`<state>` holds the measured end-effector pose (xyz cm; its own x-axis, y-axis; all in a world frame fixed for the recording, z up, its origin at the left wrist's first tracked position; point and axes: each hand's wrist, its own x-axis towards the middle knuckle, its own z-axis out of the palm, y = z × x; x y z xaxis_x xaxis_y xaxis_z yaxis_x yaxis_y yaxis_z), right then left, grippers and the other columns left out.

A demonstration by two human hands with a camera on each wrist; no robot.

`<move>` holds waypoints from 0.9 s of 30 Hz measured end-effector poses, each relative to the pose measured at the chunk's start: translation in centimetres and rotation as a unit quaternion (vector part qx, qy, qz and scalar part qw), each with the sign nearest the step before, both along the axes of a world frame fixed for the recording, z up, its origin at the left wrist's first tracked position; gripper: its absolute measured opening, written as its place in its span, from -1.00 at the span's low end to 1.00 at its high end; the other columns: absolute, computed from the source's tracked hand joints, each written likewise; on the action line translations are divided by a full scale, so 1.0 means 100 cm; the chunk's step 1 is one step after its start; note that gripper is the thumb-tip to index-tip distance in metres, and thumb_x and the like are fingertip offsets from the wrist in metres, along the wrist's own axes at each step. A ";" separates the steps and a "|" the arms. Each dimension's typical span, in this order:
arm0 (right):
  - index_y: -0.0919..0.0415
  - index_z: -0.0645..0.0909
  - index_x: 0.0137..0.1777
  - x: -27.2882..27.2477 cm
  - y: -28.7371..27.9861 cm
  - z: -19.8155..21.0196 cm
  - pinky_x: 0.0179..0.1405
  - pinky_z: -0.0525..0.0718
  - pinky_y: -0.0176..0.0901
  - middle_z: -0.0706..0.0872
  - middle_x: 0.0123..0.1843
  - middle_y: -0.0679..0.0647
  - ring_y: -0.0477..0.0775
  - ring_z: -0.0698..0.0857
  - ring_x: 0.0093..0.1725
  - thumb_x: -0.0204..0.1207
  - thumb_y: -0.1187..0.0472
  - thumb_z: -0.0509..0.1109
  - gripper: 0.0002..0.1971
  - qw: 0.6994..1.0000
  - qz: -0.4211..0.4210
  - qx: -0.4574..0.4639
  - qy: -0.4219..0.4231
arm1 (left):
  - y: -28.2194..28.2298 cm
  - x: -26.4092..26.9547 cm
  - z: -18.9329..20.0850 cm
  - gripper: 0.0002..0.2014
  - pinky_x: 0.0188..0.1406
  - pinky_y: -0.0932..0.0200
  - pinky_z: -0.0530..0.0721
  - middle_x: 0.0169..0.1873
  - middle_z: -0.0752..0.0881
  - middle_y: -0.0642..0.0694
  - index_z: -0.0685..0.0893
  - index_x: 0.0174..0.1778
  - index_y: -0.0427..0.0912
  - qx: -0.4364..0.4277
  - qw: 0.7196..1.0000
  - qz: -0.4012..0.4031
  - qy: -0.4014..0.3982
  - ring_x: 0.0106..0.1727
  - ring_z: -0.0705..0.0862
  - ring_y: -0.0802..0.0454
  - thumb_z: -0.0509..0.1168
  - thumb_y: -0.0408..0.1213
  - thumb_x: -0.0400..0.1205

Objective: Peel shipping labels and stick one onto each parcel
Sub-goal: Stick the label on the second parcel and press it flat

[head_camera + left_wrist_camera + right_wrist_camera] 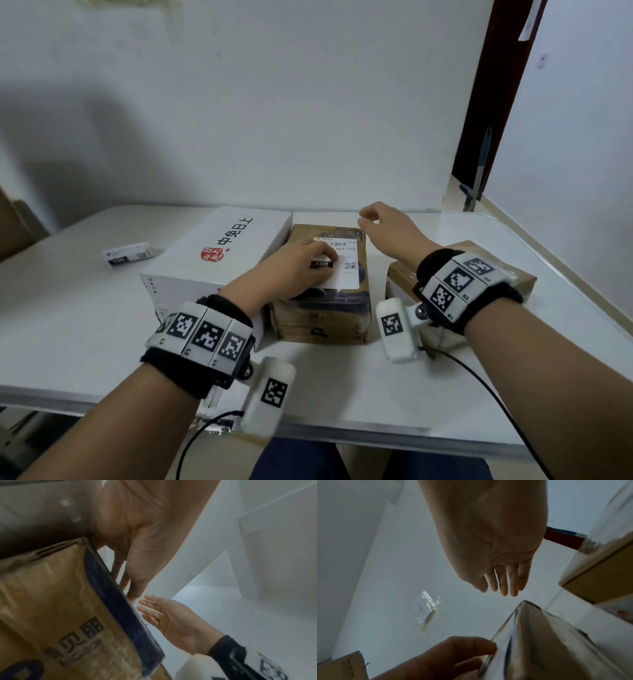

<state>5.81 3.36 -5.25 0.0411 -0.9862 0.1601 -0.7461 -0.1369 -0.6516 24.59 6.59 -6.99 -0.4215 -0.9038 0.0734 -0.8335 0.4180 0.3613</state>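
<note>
Left of the brown parcel [322,284] we have a loose label [127,254] on the table [68,308], then the white box [212,253], touching it. Our left hand [291,270] lies flat, fingers straight, pressing the shipping label [342,265] onto the parcel's top. Our right hand [387,226] hovers just beyond its far edge, relaxed and empty. A second brown parcel [513,274] sits to the right. If we lift off too soon, we judge a corner could curl or trap a crease. Every box is closed; we cannot tell the contents.
</note>
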 end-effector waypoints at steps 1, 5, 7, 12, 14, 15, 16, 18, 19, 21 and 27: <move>0.20 0.44 0.48 0.004 -0.002 0.001 0.16 0.38 -0.26 0.56 0.43 0.09 0.05 0.52 0.38 0.72 0.09 0.13 -0.61 1.000 -0.002 0.005 -0.020 | -0.002 0.002 0.002 -0.65 0.08 0.33 0.37 0.39 0.49 0.00 0.54 0.39 0.05 0.005 1.000 0.004 0.000 0.12 0.47 0.10 0.28 -0.07 0.66; 0.24 0.27 0.62 0.018 -0.010 -0.003 0.41 0.36 -0.12 0.42 0.59 0.17 0.14 0.41 0.55 0.76 0.03 0.02 -0.51 0.999 0.008 0.048 0.000 | -0.012 0.014 0.001 -0.25 0.57 0.05 0.24 0.62 0.22 0.00 0.26 0.61 0.05 0.054 0.997 0.055 0.027 0.62 0.23 -0.02 0.37 0.14 0.53; 0.34 0.18 0.64 0.027 -0.012 -0.009 0.51 0.29 -0.06 0.31 0.64 0.26 0.22 0.32 0.60 0.77 0.07 -0.02 -0.48 0.995 0.018 0.091 0.032 | -0.015 0.019 -0.002 -0.08 0.57 0.01 0.21 0.64 0.21 -0.03 0.09 0.66 0.10 0.099 0.991 0.083 0.029 0.65 0.17 -0.03 0.36 0.28 0.45; 0.32 -0.05 0.69 0.033 -0.021 -0.011 0.64 0.17 0.10 0.09 0.72 0.18 0.22 0.16 0.67 0.76 -0.02 -0.05 -0.38 0.981 0.039 0.178 0.061 | -0.022 0.030 -0.010 -0.01 0.36 0.06 0.52 0.37 0.59 0.00 0.15 0.63 0.08 0.189 0.967 0.110 0.132 0.32 0.56 -0.02 0.45 0.31 0.36; 0.27 -0.03 0.71 0.027 -0.026 -0.002 0.64 0.10 0.04 0.07 0.74 0.13 0.17 0.12 0.69 0.75 -0.06 -0.03 -0.36 0.978 0.035 0.203 0.036 | -0.024 0.029 -0.010 -0.01 0.32 0.05 0.54 0.33 0.61 -0.02 0.12 0.64 0.04 0.190 0.967 0.108 0.131 0.27 0.58 -0.03 0.45 0.28 0.38; 0.27 0.04 0.70 0.023 -0.029 0.004 0.63 0.08 0.00 0.12 0.73 0.12 0.15 0.13 0.69 0.75 -0.06 -0.01 -0.38 0.977 0.035 0.210 0.018 | -0.025 0.029 -0.011 -0.01 0.33 0.05 0.55 0.33 0.61 -0.03 0.11 0.64 0.03 0.194 0.966 0.108 0.133 0.26 0.57 -0.04 0.45 0.27 0.39; 0.28 0.12 0.68 0.020 -0.030 0.012 0.61 0.09 -0.03 0.18 0.71 0.12 0.14 0.17 0.68 0.76 -0.05 0.00 -0.40 0.976 0.038 0.212 0.004 | -0.026 0.029 -0.011 -0.01 0.32 0.04 0.56 0.31 0.61 -0.01 0.12 0.64 0.04 0.200 0.963 0.106 0.143 0.25 0.57 -0.02 0.47 0.26 0.38; 0.28 0.16 0.67 0.019 -0.034 0.022 0.61 0.10 -0.02 0.20 0.71 0.11 0.15 0.18 0.68 0.75 -0.05 0.01 -0.41 0.978 0.033 0.206 0.004 | -0.029 0.029 -0.012 -0.08 0.19 0.06 0.64 0.20 0.67 0.03 0.23 0.56 0.06 0.224 0.953 0.103 0.175 0.15 0.64 0.01 0.52 0.21 0.35; 0.27 0.14 0.68 0.020 -0.037 0.023 0.62 0.09 0.00 0.17 0.72 0.11 0.15 0.16 0.68 0.75 -0.06 0.00 -0.40 0.978 0.030 0.203 0.026 | -0.030 0.029 -0.012 -0.17 0.07 0.11 0.67 0.11 0.70 0.05 0.30 0.47 0.05 0.234 0.948 0.102 0.190 0.06 0.67 0.05 0.53 0.17 0.36; 0.30 0.08 0.68 0.027 -0.040 0.016 0.61 0.13 0.05 0.13 0.72 0.17 0.19 0.15 0.68 0.76 -0.04 -0.05 -0.40 0.976 0.036 0.191 0.102 | -0.031 0.029 -0.011 -0.32 -0.12 0.21 0.67 0.01 0.72 0.05 0.35 0.34 0.03 0.246 0.940 0.100 0.215 -0.05 0.70 0.12 0.54 0.06 0.41; 0.36 -0.07 0.68 0.034 -0.040 -0.025 0.68 -0.03 0.16 -0.12 0.74 0.24 0.19 -0.13 0.73 0.75 -0.07 -0.09 -0.34 0.967 0.057 0.124 0.215 | -0.032 0.031 -0.007 -0.25 -0.19 0.19 0.73 0.11 0.75 -0.03 0.38 0.44 0.00 0.288 0.922 0.084 0.244 0.08 0.75 0.00 0.58 -0.02 0.38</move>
<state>9.25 -0.63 -7.79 0.1611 -0.9774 -0.1368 -0.9445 -0.1126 -0.3085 27.66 3.42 -7.70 -0.3156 -0.9019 -0.2950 -0.5479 -0.0806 0.8326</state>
